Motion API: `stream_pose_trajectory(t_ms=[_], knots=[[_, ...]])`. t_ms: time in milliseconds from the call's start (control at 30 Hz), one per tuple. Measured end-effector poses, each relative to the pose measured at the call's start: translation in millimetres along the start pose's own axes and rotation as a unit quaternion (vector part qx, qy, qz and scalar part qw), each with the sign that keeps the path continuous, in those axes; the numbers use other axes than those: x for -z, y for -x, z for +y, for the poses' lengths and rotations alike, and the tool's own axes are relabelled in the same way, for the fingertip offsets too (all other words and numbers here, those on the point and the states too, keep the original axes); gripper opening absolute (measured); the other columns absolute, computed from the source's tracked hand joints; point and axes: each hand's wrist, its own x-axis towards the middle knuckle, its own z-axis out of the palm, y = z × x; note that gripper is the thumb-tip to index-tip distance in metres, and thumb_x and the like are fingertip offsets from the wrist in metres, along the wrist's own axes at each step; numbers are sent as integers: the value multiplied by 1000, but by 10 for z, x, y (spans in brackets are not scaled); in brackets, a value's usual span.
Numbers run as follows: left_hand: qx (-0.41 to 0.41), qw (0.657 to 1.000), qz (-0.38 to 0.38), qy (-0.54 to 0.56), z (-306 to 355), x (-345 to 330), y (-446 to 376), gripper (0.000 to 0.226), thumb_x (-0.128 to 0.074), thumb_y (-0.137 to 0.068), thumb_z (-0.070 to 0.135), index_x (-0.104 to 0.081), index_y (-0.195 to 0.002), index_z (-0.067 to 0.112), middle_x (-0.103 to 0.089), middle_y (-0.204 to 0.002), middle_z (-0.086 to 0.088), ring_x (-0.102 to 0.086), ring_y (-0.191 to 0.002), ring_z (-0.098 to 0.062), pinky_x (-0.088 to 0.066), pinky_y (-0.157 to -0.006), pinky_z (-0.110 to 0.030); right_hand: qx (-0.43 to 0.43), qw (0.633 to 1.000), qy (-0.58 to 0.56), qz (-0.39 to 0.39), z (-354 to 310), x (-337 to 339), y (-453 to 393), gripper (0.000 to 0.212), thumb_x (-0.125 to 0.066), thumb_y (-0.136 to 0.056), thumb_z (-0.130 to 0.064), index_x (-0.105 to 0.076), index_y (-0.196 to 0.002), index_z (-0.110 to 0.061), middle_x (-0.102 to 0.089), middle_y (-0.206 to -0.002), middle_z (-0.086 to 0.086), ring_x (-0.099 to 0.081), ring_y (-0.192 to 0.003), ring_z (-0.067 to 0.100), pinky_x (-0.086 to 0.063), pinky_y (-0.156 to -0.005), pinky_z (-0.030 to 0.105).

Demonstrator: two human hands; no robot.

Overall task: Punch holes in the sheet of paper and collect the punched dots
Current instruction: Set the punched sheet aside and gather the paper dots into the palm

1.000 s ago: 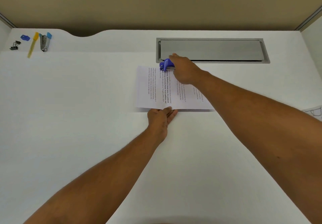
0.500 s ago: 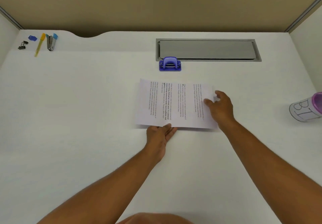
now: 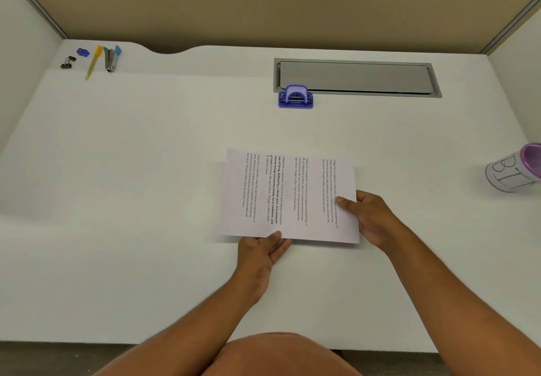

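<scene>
My left hand (image 3: 263,251) pinches the near edge of the sheet of paper (image 3: 288,197), thumb on top, fingers under. My right hand (image 3: 371,219) grips the right edge, thumb over the print, other fingers hidden beneath. The sheet is just in front of both hands, printed side up, lines of text running away from me, near edge lifted slightly off the desk (image 3: 146,170).

I can't see any holes in the sheet from here, too small to tell. Step in hand looks like holding and repositioning the sheet away from the punch. Next move probably needs one hand freed to fetch the hole punch (image 3: 295,97), either to feed an edge in or to open its base for the dots. No dots visible anywhere.

The punch sits well beyond my hands, straight ahead, apart from the sheet, against the near rim of a grey metal hatch (image 3: 355,77). Far right of my right hand, a cup with a purple rim (image 3: 515,170) lies tipped, maybe for the dots. Far left back corner: stapler (image 3: 111,59), yellow pen (image 3: 93,62), binder clips (image 3: 67,62), small blue item (image 3: 82,52). Nothing blocks the path to the punch.
</scene>
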Motion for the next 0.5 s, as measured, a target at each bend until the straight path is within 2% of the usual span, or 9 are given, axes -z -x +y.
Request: stream_pose_trajectory(t_ms=[100, 233, 300, 367, 433, 500], knots=[[-10, 998, -48, -26, 31, 127, 109, 55, -69, -95, -11, -61, -145, 11, -75, -134, -15, -76, -118, -33, -65, -93, -40, 8, 1000, 20, -3, 103, -9, 46, 25, -76, -92, -8, -75, -117, -9, -79, -115, 10, -78, -101, 27, -64, -75, 31], [-11, 999, -31, -34, 345, 323, 123, 63, -78, -84, 8, -61, -144, -2, -76, -129, -19, -79, -106, -30, -67, -85, -40, 32, 999, 35, 2, 159, 30, 117, 24, -75, -94, -9, -76, -117, -14, -79, -115, 8, -77, -105, 29, -61, -90, 40], [-12, 998, -40, -40, 640, 428, 71, 54, -71, -92, 20, -63, -142, 0, -75, -133, -18, -77, -114, -31, -67, -86, -44, 45, 998, 44, 2, 156, 55, 151, 24, -76, -94, -11, -77, -117, -16, -79, -115, 7, -77, -105, 28, -58, -96, 44], [-11, 991, -60, -116, 945, 485, 16, 41, -61, -104, 25, -67, -139, 5, -75, -135, -17, -75, -119, -31, -66, -91, -46, 57, 997, 54, 2, 144, 67, 182, 25, -76, -94, -11, -77, -118, -17, -79, -116, 6, -77, -105, 28, -58, -97, 45], [-22, 973, -45, -224, 1182, 482, -58, 30, -63, -105, 16, -71, -132, 5, -76, -130, -19, -79, -111, -32, -67, -88, -45, 71, 996, 59, -1, 114, 65, 202, 25, -76, -94, -12, -77, -118, -18, -79, -117, 5, -77, -106, 27, -58, -98, 45], [-48, 945, -47, -319, 1354, 436, -121, 27, -67, -103, 7, -73, -128, 1, -78, -125, -20, -77, -112, -37, -66, -92, -46, 90, 994, 61, -6, 65, 53, 228, 26, -77, -93, -14, -77, -119, -20, -79, -118, 4, -77, -107, 27, -58, -98, 45]])
